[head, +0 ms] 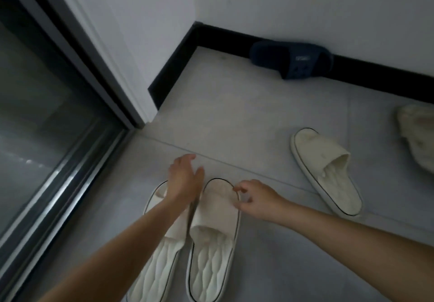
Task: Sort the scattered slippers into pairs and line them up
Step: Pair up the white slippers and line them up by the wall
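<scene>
On the grey tiled floor point(234, 118), near the bottom centre of the view, two cream slippers are seen laid side by side, toes pointing to the far side. The left cream slipper point(162, 254) is partly covered by the left forearm, while the right cream slipper point(212, 243) is shown almost whole, its quilted footbed and dark-edged sole being visible.

The left hand point(184, 177) is held above the toe end of the left slipper, reaching past it toward the far side; its fingers point(187, 158) are spread and released, with nothing grasped. Whether the palm touches the slipper's strap cannot be told.

The right hand point(254, 197) is placed at the right edge of the right slipper's toe. Its fingers point(238, 189) are curled loosely at the rim of the toe and strap, but whether the rim is pinched or only touched cannot be told.

A third cream slipper point(326, 170) is seen well apart to the right, lying at an angle with its toe toward the far left. A further pale item point(418, 137) is cut off by the right edge. A dark blue slipper point(291, 58) is seen at the far side, propped against the black skirting board point(375, 73). A glass sliding door point(47, 113) is seen on the left.
</scene>
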`<state>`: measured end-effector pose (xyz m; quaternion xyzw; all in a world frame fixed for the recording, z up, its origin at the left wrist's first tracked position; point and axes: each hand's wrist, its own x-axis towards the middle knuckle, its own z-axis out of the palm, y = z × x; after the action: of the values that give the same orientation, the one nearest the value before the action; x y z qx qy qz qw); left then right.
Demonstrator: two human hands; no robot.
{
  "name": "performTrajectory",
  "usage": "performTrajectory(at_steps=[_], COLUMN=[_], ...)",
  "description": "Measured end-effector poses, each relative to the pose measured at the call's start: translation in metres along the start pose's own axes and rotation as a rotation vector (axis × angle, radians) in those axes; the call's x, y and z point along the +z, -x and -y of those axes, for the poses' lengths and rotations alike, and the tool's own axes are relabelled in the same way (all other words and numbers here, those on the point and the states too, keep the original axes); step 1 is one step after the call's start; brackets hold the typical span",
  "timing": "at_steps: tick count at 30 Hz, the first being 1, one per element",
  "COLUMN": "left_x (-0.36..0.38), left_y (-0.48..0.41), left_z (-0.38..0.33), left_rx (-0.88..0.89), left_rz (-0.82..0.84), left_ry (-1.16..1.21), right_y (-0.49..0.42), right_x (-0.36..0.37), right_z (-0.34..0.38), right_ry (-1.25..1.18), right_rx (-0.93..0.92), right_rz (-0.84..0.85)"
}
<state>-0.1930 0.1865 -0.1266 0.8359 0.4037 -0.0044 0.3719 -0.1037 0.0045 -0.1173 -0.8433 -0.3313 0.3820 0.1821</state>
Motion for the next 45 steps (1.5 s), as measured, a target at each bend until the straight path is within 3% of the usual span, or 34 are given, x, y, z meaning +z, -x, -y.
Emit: performTrajectory(at_steps=[5,12,18,20,24,27,30,32,35,40,45], left_x=[0.053,0.097,0.141,0.153,0.174,0.185,0.192,0.193,0.193,0.186,0.178], left_y=[0.011,0.042,0.036,0.034,0.033,0.031,0.025,0.02,0.017,0.024,0.042], left_z=[-0.063,-0.091,-0.184,-0.218,-0.258,-0.267,-0.269,-0.267,-0.263,-0.25,-0.23], left_rx=[0.23,0.356,0.484,0.495,0.529,0.496,0.38,0.288,0.255,0.369,0.465], left_rz=[0.257,0.32,0.436,0.42,0.394,0.357,0.342,0.358,0.361,0.364,0.401], left_ry=[-0.123,-0.217,-0.366,-0.389,-0.53,-0.633,-0.734,-0.779,-0.765,-0.785,-0.769], right_y=[0.054,0.113,0.133,0.131,0.121,0.108,0.096,0.095,0.107,0.142,0.167], right_x=[-0.032,-0.095,-0.177,-0.201,-0.212,-0.2,-0.2,-0.202,-0.191,-0.134,-0.071], right_z=[-0.071,-0.164,-0.24,-0.268,-0.324,-0.343,-0.352,-0.351,-0.338,-0.299,-0.254], right_ry=[0.027,0.039,0.086,-0.053,-0.695,-1.078,-1.138,-1.064,-0.602,-0.01,0.49], right_rx=[0.181,0.375,0.529,0.662,0.911,0.85,0.76,0.655,0.457,0.308,-0.056], right_rz=[-0.02,-0.146,-0.277,-0.399,-0.828,-0.914,-0.941,-0.967,-0.947,-0.645,-0.302])
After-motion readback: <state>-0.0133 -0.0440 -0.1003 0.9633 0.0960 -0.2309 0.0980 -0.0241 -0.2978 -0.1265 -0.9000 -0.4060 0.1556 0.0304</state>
